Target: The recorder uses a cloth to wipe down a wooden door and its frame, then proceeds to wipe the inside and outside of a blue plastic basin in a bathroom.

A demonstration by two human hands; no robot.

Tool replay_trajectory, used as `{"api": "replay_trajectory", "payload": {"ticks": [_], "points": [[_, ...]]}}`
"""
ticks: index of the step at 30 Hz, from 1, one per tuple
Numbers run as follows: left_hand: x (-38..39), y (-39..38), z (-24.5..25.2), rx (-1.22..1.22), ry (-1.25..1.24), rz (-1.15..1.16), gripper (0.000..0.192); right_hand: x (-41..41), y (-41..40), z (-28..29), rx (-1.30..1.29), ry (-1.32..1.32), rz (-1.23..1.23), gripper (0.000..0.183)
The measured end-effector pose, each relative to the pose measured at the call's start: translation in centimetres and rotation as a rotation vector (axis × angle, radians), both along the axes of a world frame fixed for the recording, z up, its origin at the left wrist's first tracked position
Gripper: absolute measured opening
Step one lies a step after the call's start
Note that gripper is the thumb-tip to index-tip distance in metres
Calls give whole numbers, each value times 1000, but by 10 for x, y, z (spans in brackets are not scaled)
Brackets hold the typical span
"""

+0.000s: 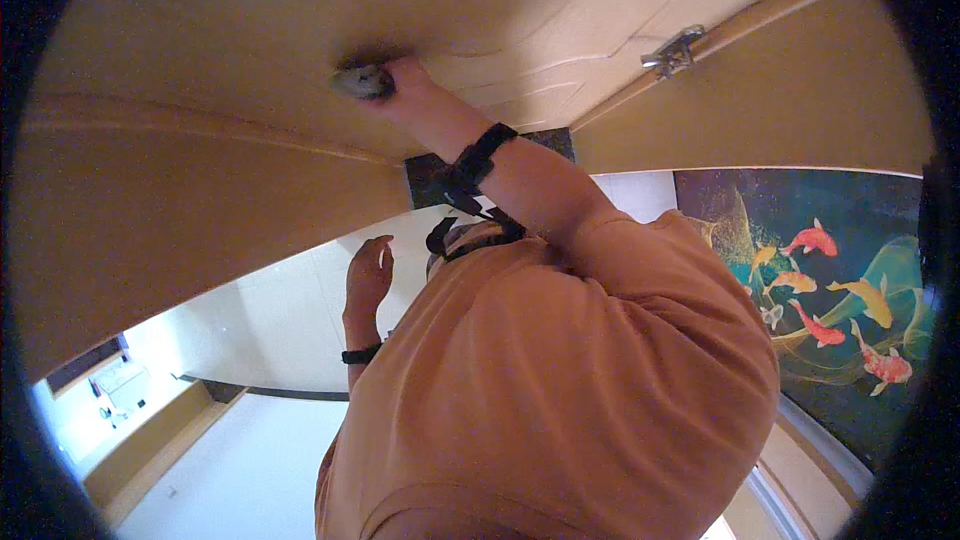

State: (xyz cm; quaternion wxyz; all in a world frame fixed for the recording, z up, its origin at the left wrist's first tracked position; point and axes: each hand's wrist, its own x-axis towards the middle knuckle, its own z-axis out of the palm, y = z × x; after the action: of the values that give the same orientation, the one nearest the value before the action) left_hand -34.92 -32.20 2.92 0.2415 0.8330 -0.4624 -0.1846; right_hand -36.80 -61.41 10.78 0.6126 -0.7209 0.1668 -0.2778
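Observation:
My right hand (401, 79) reaches forward and presses a grey, crumpled wad that looks like a cloth (364, 81) against a cream door panel (480, 7). The wad is blurred, and my fingers are partly hidden behind it. Shallow curved grooves decorate the panel. My left hand (369, 274) hangs low at my left side, over the pale tiled floor. Its fingers are slightly curled, with a gap at the thumb and nothing visible in it. Each wrist has a black band (484, 157).
A metal lever handle (671, 52) juts out at the door's right edge. Wooden frame panels (187, 187) flank the doorway, above a dark threshold strip (427, 180). To my right is a koi picture (840, 300). At the lower left, a brightly lit area (112, 405) holds small objects.

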Motion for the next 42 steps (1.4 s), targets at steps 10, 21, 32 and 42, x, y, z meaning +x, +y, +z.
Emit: {"api": "replay_trajectory", "payload": {"ticks": [10, 21, 32, 42], "points": [[-71, -90, 13, 53, -21, -65, 19, -139, -141, -153, 291, -18, -274, 42], [-127, -150, 21, 92, 36, -79, 23, -235, -223, -158, 1490, -600, -548, 30], [-100, -37, -12, 69, 54, 205, 23, -192, -205, -201, 1092, -333, -634, 29], [-38, 71, -30, 67, 88, 331, 21, 14, -136, -264, 1332, -10, -351, 32]]}}
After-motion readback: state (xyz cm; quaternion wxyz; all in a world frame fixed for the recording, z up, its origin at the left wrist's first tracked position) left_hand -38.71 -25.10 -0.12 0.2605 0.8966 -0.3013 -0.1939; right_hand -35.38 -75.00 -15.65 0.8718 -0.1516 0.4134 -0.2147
